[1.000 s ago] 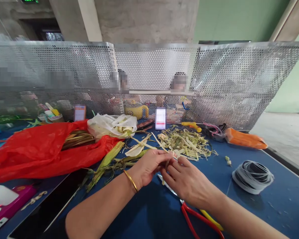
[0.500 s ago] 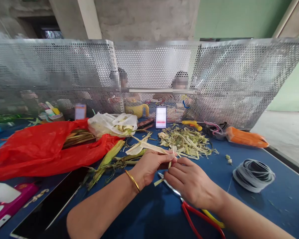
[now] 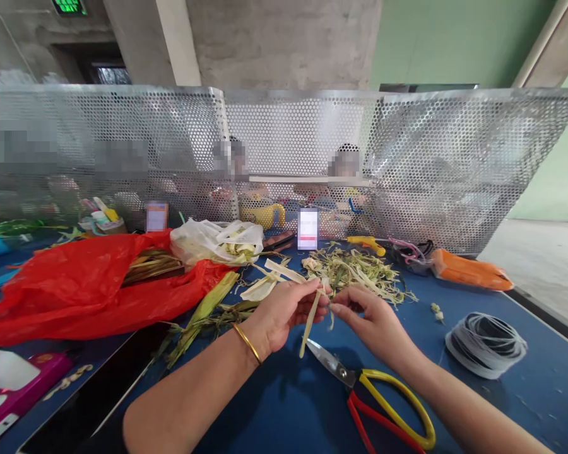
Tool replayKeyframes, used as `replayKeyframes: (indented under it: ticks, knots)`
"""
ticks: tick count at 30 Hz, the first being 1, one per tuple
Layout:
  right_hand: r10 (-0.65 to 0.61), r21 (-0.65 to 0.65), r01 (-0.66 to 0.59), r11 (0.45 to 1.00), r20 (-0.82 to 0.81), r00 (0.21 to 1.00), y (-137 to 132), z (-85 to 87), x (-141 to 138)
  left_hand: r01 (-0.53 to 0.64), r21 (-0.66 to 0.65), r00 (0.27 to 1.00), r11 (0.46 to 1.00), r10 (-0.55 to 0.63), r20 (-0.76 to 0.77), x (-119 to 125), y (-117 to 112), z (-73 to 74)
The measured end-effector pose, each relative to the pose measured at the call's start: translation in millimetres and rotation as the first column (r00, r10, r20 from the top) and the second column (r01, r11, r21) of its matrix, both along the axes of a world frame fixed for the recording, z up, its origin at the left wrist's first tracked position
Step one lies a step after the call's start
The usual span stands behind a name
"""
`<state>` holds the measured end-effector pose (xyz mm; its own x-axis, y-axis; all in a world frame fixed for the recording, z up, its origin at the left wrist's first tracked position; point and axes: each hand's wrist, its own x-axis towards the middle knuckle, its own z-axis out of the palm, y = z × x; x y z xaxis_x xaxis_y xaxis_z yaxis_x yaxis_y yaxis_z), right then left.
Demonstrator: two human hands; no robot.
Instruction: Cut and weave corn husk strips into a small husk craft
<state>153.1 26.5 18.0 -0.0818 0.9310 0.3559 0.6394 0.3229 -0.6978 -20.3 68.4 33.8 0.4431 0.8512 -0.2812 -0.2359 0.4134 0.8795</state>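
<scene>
Pinched between the thumb and fingers of my left hand (image 3: pixel 291 310) is a pale corn husk strip (image 3: pixel 312 323), its long end hanging toward the table. My right hand (image 3: pixel 365 314) is close beside it, thumb and forefinger pressed together at the thin husk end by the left fingertips; what exactly sits in that pinch is partly hidden. Below the hands lie scissors (image 3: pixel 343 373) with one red and one yellow handle, blades pointing to the upper left. A heap of shredded husk (image 3: pixel 360 272) rests just beyond my hands.
At left are a red plastic bag (image 3: pixel 66 284), a white bag (image 3: pixel 208 238), green husks (image 3: pixel 203 315) and a magenta power strip (image 3: pixel 42 375). A coil of white cord (image 3: pixel 485 345) and an orange packet (image 3: pixel 471 270) lie right. A phone (image 3: pixel 307 228) stands before the perforated metal screen (image 3: pixel 293 126).
My right hand has opened out from its fist and shifted right, uncovering more of the scissors. The husk strip now hangs lower from my left hand. The view has tilted slightly upward.
</scene>
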Motion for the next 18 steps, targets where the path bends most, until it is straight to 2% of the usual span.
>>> replayKeyframes:
  ticks: [3, 6, 11, 18]
  knots:
    - [0.081, -0.086, -0.091, 0.992, -0.112, 0.990, 5.2, -10.3, -2.3, 0.010, 0.037, 0.999, 0.999, -0.008, -0.051, 1.5, -2.1, -2.7]
    - [0.089, -0.127, -0.113, 0.985, -0.184, 0.979, 3.4, -12.3, -6.4, 0.019, 0.095, 0.996, 0.995, -0.011, -0.088, 2.9, -3.0, -4.2]
    - [0.105, -0.221, -0.135, 0.966, -0.142, 0.984, -5.8, 2.3, -6.8, -0.011, 0.197, 0.991, 0.980, 0.037, -0.129, 4.9, 0.7, -7.9]
    - [0.203, -0.311, -0.206, 0.928, -0.044, 0.978, -7.0, 25.6, 13.8, 0.035, 0.235, 0.988, 0.971, 0.003, -0.157, 3.2, 2.6, -10.9]
